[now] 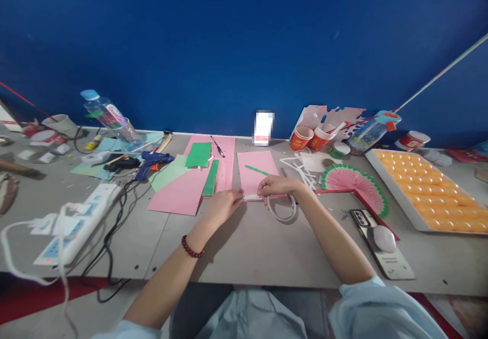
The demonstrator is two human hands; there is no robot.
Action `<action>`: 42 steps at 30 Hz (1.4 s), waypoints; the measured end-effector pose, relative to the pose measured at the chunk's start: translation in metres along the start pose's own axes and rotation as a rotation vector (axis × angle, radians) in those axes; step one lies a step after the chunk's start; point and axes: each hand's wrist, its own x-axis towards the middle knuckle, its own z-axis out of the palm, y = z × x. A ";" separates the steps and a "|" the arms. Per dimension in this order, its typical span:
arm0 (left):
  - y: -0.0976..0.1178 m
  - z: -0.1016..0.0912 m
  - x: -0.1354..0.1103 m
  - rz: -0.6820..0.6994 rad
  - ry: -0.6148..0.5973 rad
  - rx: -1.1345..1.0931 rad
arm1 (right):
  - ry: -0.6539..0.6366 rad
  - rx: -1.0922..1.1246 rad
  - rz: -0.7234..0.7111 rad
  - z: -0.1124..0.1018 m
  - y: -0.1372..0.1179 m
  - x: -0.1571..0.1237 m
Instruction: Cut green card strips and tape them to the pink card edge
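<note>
My left hand [225, 202] and my right hand [277, 185] meet at the near edge of a pink paper sheet [257, 172] on the grey table [244, 247]. Between them runs a short white strip of tape [252, 196], pinched at each end by closed fingers. A roll of white tape [282, 208] lies just under my right hand. A thin green paper strip [257, 170] rests on the pink sheet. A dark bead bracelet [190, 248] circles my left wrist.
Larger pink sheets [183, 194] and green card pieces [199, 154] lie to the left, with a blue glue gun [152, 162], a power strip [82, 220] and cables. To the right are a watermelon fan [356, 184], a phone [375, 237], red paper cups [309, 136] and a tray of orange balls [430, 189].
</note>
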 end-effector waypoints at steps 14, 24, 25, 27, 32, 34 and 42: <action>0.003 -0.001 0.001 -0.032 0.063 -0.086 | 0.042 0.000 0.057 -0.002 -0.007 -0.007; 0.004 -0.001 0.000 -0.040 0.054 -0.161 | 0.058 -0.054 0.091 -0.003 -0.007 -0.009; 0.005 -0.002 -0.001 -0.046 0.053 -0.172 | 0.059 -0.060 0.091 -0.003 -0.007 -0.008; 0.007 -0.001 -0.001 -0.064 0.059 -0.199 | 0.061 -0.073 0.085 -0.003 -0.006 -0.007; 0.007 0.005 0.003 -0.106 0.108 -0.301 | 0.061 -0.102 0.062 -0.002 -0.003 -0.005; 0.006 0.009 0.005 -0.125 0.142 -0.340 | 0.072 -0.108 0.077 -0.002 -0.003 -0.005; 0.005 0.018 0.010 -0.251 0.258 -0.588 | 0.099 -0.119 0.112 -0.001 -0.005 -0.004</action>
